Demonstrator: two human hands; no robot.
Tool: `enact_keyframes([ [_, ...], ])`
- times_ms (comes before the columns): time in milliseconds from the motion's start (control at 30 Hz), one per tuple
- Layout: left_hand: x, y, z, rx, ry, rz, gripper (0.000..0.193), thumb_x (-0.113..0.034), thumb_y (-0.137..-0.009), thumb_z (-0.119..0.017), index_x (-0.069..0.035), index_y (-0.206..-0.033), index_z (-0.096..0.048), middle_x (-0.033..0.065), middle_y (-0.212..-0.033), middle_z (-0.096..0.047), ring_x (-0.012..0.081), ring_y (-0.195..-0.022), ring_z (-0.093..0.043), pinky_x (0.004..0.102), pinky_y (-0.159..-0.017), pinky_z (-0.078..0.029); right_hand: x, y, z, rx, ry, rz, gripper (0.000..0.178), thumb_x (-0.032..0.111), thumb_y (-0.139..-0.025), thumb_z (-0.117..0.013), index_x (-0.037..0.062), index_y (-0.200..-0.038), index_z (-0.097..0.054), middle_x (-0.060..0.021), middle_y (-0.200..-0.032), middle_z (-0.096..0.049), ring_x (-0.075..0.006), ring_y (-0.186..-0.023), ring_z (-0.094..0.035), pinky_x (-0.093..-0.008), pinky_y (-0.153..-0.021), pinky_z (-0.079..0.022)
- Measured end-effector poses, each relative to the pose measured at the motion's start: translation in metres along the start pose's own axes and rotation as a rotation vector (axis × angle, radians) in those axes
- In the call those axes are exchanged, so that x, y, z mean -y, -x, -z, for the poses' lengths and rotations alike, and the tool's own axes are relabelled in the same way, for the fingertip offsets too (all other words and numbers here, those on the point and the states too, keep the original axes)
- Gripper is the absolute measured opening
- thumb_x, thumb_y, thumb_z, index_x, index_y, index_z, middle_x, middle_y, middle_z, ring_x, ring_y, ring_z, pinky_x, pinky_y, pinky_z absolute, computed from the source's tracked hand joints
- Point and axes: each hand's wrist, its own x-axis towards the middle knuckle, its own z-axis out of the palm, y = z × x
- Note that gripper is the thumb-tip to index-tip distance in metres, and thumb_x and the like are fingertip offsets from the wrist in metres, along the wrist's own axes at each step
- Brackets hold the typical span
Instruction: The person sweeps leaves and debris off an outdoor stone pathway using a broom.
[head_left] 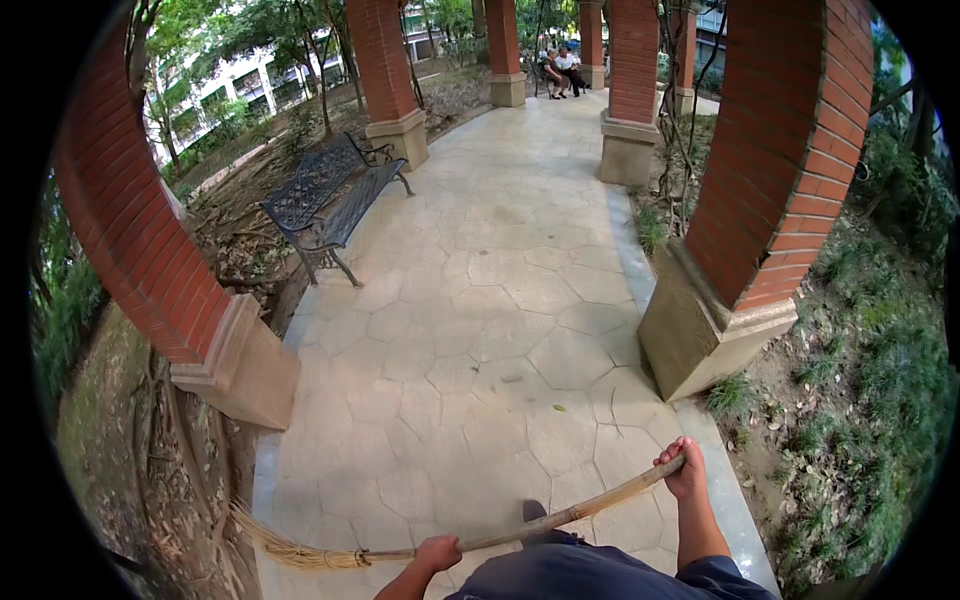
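Across the front of my body lies a straw broom with a long wooden handle (530, 526). My right hand (684, 468) is closed round the handle near its upper end, out to the right. Lower down the handle, near the binding, my left hand (438, 553) grips it too. The straw bristles (300, 546) fan out to the left, over the path's left edge. A few fallen leaves (559, 407) and a thin twig (615, 412) lie on the pale stone path (480, 330) ahead of me.
Brick pillars with stone bases (720, 330) flank the path on both sides. A dark metal bench (335, 195) stands at the left edge. Farther off, two seated people (563, 72) are near the path. Soil, roots and grass (860, 390) border the paving.
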Motion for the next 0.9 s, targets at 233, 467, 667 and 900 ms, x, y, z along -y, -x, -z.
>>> enact_keyframes([
  [233,-0.010,-0.038,0.096,-0.026,-0.008,0.088,0.031,-0.037,-0.072,-0.054,-0.009,-0.085,-0.055,0.0162,-0.082,-0.061,0.0339,-0.079,-0.059,0.0440,-0.070,-0.047,-0.020,-0.109,-0.044,-0.011,0.004,-0.056,0.020,0.029,-0.081,-0.056,0.0125,-0.076,-0.046,-0.0026,-0.064,-0.047,-0.0189,-0.060,-0.050,-0.0402,-0.061,-0.045],
  [467,0.016,-0.116,0.138,0.096,0.001,-0.030,0.035,-0.038,-0.078,-0.049,-0.007,-0.094,-0.053,0.0165,-0.086,-0.062,0.0333,-0.081,-0.059,0.0440,-0.070,-0.047,-0.021,-0.148,-0.087,0.008,0.063,0.119,0.020,0.027,-0.081,-0.057,0.0119,-0.075,-0.045,-0.0020,-0.066,-0.047,-0.0172,-0.060,-0.051,-0.0370,-0.059,-0.047],
  [667,0.037,-0.203,0.199,0.053,-0.014,-0.285,0.031,-0.035,-0.073,-0.052,-0.011,-0.093,-0.055,0.0145,-0.083,-0.061,0.0335,-0.079,-0.059,0.0428,-0.068,-0.046,-0.009,-0.160,-0.121,-0.144,0.007,0.323,0.026,0.033,-0.083,-0.054,0.0136,-0.098,-0.050,0.0038,-0.064,-0.042,-0.0117,-0.058,-0.044,-0.0301,-0.055,-0.042],
  [900,0.062,-0.255,0.314,0.100,-0.009,-0.475,0.022,-0.023,-0.071,-0.053,-0.009,-0.089,-0.054,0.0158,-0.081,-0.060,0.0342,-0.077,-0.057,0.0450,-0.064,-0.044,-0.015,-0.146,-0.189,-0.177,-0.052,0.482,0.023,0.031,-0.086,-0.050,0.0155,-0.103,-0.053,0.0055,-0.063,-0.042,-0.0085,-0.053,-0.040,-0.0258,-0.051,-0.040],
])
